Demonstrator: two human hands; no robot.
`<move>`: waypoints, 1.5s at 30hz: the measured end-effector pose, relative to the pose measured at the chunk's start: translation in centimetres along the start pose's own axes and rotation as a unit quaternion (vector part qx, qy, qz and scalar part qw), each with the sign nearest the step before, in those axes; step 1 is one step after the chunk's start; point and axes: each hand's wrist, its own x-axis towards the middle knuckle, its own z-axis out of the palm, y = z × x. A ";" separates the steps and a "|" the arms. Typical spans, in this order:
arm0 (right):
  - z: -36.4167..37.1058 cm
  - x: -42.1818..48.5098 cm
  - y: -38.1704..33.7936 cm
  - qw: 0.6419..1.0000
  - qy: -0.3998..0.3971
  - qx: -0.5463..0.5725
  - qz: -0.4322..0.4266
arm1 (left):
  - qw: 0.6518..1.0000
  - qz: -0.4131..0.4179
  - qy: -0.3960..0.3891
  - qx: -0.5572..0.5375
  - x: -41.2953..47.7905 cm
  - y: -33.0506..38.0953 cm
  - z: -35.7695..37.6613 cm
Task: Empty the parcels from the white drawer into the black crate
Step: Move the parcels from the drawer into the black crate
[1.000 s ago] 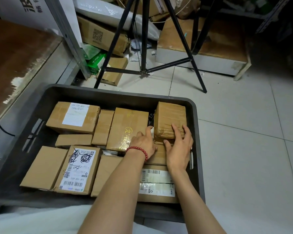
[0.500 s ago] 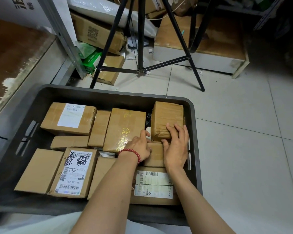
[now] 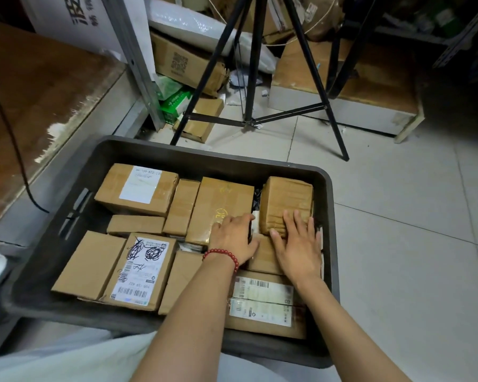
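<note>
Nearest, under the right forearm, a parcel with two white labels (image 3: 262, 301) lies against the near wall of the black crate (image 3: 330, 216). Just ahead of it a plain brown parcel (image 3: 262, 257) sits beneath both wrists. The right grip (image 3: 297, 244) is released: its fingers lie straight and flat on the near top of a taped parcel (image 3: 286, 197), thumb at that parcel's near left corner. Just left of it, the left grip (image 3: 233, 238), with a red bead bracelet (image 3: 221, 253) on its wrist, rests on a flat gold-marked parcel (image 3: 221, 199). Its fingers are tucked out of sight, so whether it grasps anything cannot be told. Well left of both grips lies a parcel with a scribbled label (image 3: 141, 268). Beyond the crate, a black tripod (image 3: 253, 64) stands on the tiled floor (image 3: 398, 188).
</note>
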 end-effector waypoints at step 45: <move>14.1 -23.8 -43.5 0.728 -0.187 -0.125 -0.648 | 0.775 -0.596 0.208 -0.033 -42.2 -33.4 -7.5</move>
